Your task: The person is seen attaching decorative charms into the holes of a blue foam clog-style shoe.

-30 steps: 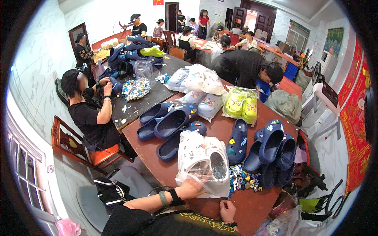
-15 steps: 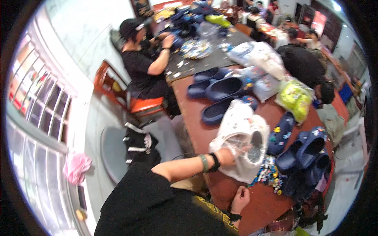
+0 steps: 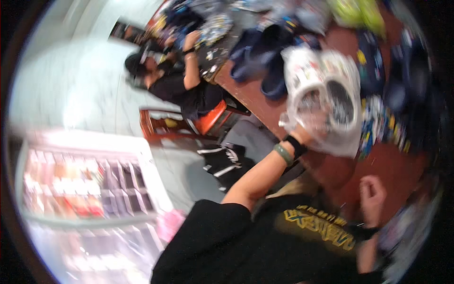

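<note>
A pair of white clogs [image 3: 339, 75] with dark insoles lies inside a clear plastic bag [image 3: 336, 144] on the reddish-brown table. My left hand [image 3: 309, 136] is closed on the bag by the shoes' heel ends; the plastic partly veils its fingers. Nearer the table's front edge, my right hand [image 3: 373, 195] is raised apart from the bag. Its fingers are loosely curled in, and nothing shows in them. Right of the bag lies a pile of small colourful charms [image 3: 380, 125], blurred by motion.
Navy clogs [image 3: 274, 83] stand beyond the bag, others [image 3: 409, 85] to the right. Yellow-green bagged items [image 3: 359, 16] are at the far side. A person in black [image 3: 182, 80] works at the table's left. A grey stool [image 3: 243, 135] with a black cloth stands by the table edge.
The view has swung left and down, so the table now sits further right in it. My left hand stays on the bagged white clogs; my right hand stays curled by the table's front.
</note>
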A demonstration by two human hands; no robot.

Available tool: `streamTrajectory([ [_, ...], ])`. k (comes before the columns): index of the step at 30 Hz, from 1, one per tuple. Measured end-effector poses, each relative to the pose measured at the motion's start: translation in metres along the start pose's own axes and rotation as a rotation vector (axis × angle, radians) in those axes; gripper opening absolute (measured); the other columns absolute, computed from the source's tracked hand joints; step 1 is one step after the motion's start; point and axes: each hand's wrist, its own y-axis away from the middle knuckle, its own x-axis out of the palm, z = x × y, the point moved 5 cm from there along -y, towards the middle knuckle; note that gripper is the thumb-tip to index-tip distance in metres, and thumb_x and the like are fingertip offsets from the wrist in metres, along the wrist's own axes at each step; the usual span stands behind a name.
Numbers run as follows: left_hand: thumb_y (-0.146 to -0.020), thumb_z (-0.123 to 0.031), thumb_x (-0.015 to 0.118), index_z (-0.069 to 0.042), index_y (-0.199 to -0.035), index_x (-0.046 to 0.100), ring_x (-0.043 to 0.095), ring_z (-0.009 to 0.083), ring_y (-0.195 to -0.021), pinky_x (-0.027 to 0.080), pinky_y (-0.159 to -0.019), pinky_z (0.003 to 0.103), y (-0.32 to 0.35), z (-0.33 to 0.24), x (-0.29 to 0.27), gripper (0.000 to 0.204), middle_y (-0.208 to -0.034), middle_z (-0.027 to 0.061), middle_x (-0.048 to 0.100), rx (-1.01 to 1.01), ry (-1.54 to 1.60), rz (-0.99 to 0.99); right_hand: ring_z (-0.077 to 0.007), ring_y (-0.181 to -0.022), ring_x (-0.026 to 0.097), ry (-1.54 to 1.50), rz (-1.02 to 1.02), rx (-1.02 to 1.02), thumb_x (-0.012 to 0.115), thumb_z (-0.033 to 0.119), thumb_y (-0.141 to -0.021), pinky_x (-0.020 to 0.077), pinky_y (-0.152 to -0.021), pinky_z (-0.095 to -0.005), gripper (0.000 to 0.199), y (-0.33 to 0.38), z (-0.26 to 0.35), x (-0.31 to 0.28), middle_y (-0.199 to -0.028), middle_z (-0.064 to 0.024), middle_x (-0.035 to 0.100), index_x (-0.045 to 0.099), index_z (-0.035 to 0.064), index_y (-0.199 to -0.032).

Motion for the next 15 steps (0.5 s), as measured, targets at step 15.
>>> streamTrajectory([
  [15,-0.079,-0.036,0.069,0.004,-0.135,0.043,0.059,0.0442,-0.107,0.046,-0.092,0.048,-0.039,0.02,0.03,0.074,-0.112,0.0286,0.062,-0.255,1.349,0.622,-0.0246,-0.074,0.061,-0.13,-0.065,-0.03,0.063,0.009,-0.087,0.0499,-0.065,-0.0328,0.01,0.054,0.207,-0.057,-0.086,-0.0132,0.063,0.063,0.0007,-0.094],
])
